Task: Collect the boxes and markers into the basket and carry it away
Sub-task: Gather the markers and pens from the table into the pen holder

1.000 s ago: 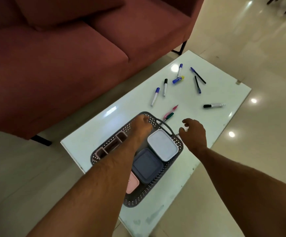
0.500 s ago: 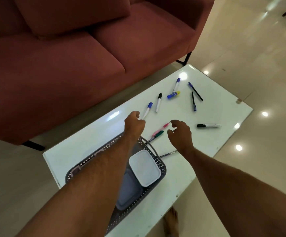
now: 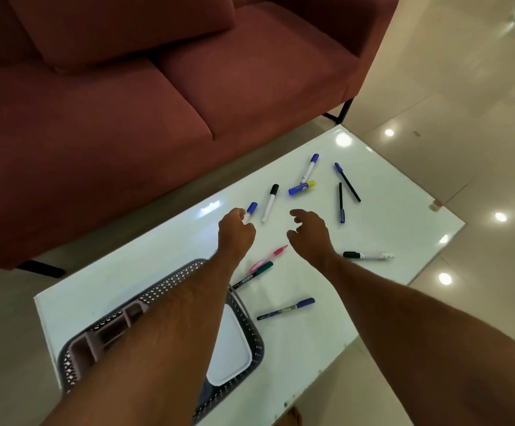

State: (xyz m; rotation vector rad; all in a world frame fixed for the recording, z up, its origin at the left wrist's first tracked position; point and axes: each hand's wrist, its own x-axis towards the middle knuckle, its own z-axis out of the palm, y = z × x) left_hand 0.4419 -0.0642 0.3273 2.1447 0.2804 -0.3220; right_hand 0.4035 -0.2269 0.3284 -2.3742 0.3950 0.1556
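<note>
The left hand (image 3: 237, 227) curls its grip around the lower end of a blue-capped marker (image 3: 250, 211) lying on the bench (image 3: 404, 216) beyond the basket (image 3: 170, 287). The right hand (image 3: 310, 230) hovers beside it, loosely spread and holding nothing. The white box (image 3: 230, 348) sits inside the basket, with more markers scattered farther out on the bench.

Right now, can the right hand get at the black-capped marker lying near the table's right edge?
Probably yes. The right hand is open, holds nothing, and hovers over the table; the black-capped marker lies apart from the other pens, beside the wrist, with only bare tabletop between.
</note>
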